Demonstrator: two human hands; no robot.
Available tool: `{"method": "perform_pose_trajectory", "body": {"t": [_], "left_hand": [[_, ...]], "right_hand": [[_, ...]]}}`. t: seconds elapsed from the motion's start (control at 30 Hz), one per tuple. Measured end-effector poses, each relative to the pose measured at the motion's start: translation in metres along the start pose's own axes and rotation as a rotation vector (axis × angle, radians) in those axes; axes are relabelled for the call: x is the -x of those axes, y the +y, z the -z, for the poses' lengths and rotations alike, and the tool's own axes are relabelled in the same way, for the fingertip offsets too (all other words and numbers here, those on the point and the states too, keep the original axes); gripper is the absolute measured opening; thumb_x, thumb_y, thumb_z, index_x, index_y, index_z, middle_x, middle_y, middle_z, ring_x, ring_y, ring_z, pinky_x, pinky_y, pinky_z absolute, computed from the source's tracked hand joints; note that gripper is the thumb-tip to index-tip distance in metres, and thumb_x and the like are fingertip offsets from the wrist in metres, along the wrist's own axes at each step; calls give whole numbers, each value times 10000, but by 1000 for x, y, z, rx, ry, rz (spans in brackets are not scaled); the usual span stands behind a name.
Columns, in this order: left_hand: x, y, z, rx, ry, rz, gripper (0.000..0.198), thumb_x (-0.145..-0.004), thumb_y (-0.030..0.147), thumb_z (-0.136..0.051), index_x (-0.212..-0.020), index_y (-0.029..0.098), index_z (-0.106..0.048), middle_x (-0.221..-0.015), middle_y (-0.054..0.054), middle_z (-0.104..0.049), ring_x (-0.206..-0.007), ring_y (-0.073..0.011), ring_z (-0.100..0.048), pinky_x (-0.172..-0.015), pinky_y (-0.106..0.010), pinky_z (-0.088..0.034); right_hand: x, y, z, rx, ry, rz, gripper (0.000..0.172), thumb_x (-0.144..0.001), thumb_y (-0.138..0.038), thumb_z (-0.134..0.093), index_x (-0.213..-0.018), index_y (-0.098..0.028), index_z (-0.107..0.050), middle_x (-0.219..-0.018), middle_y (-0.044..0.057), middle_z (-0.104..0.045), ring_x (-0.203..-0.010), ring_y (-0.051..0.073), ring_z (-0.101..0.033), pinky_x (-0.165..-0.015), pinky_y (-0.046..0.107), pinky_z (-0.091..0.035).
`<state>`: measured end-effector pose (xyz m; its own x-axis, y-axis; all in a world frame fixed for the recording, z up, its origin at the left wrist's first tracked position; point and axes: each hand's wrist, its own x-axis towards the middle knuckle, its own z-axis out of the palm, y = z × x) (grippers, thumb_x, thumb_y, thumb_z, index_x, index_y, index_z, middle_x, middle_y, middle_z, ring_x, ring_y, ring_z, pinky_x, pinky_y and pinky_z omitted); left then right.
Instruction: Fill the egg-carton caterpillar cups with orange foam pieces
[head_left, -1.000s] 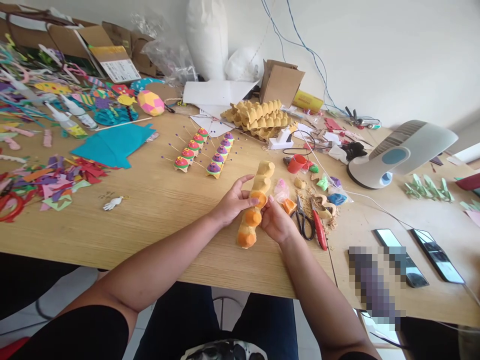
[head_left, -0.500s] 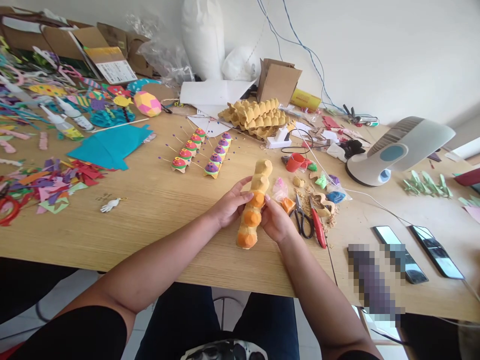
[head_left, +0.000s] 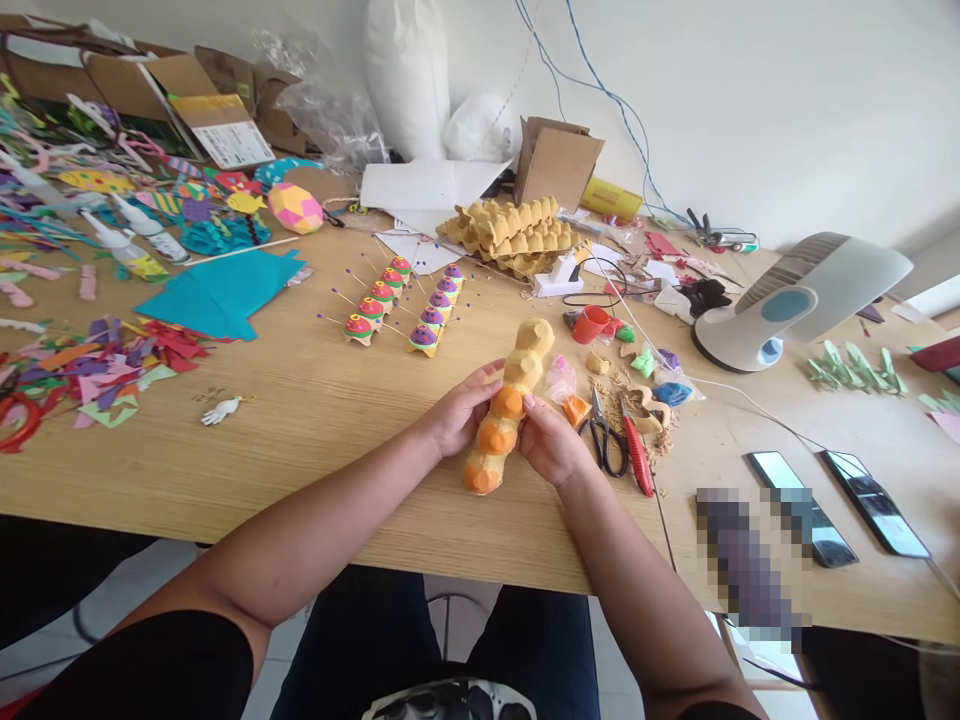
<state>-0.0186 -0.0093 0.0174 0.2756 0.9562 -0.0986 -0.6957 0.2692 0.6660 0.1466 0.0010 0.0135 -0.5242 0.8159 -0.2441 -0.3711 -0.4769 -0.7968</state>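
Note:
Between my two hands is a strip of egg carton (head_left: 498, 436), tilted, its far end leaning to the right. The cups nearest me have orange caps; the far ones are plain tan. My left hand (head_left: 466, 408) is closed on its left side, with some fingers hidden behind it. On the right side, my right hand (head_left: 553, 440) grips it with the thumb on an orange cup. Just right of that hand lie black-handled scissors (head_left: 604, 440), a red cutter (head_left: 637, 450) and a piece of orange clay (head_left: 576, 410).
Two decorated carton strips with pins, one red and green (head_left: 379, 300), one purple (head_left: 437, 310), stand beyond my hands. Egg trays (head_left: 517, 235) are stacked at the back. A white fan (head_left: 795, 300) and phones (head_left: 874, 500) are right; paper scraps (head_left: 120, 370) lie left.
The egg carton strip has turned slightly in my hands: its near end has shifted left and its far end right. My right thumb still presses near an orange cup.

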Motion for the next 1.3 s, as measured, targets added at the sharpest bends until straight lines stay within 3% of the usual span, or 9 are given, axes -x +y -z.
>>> {"method": "perform_pose_trajectory", "body": {"t": [0.2,0.47,0.8,0.97,1.3], "left_hand": [[1,0,-1,-20,7,-7,567,-829,244,-792,-1351,283,-572,-1103,-30,-751,-867,-181,-710,-752,-274,-539],[3,3,-3,-26,-77,-8,542,-857,260,-716,-1376,217,-566,-1073,-53,-761,-849,-180,-718,-752,-269,-542],[3,0,0,-74,-98,-15,525,-859,238,-699,-1372,227,-587,-1125,-57,-763,-873,-179,-721,-778,-273,-535],[4,-2,4,-89,-56,-1,559,-834,216,-735,-1370,256,-582,-1007,-28,-771,-790,-170,-710,-722,-271,-522],[1,-3,4,-95,-59,-24,567,-856,335,-760,-1380,241,-565,-956,-30,-735,-774,-158,-696,-705,-262,-526]], "right_hand": [[0,-1,0,-12,-18,-9,351,-804,-493,-782,-1021,-233,-690,-963,26,-775,-918,208,-717,-813,316,-571],[3,-3,-1,-60,-22,-26,285,-838,-414,-741,-1037,-216,-695,-938,24,-773,-891,211,-714,-785,319,-567],[1,-1,-1,-41,-28,-45,288,-819,-453,-744,-990,-231,-679,-926,46,-773,-1001,268,-720,-807,370,-584],[-1,2,1,-34,-17,-40,288,-806,-456,-760,-953,-222,-678,-933,58,-779,-1013,269,-722,-816,366,-597],[1,-6,-5,-84,-29,-46,228,-857,-438,-674,-971,-242,-647,-886,42,-773,-992,279,-730,-816,409,-615]]}}
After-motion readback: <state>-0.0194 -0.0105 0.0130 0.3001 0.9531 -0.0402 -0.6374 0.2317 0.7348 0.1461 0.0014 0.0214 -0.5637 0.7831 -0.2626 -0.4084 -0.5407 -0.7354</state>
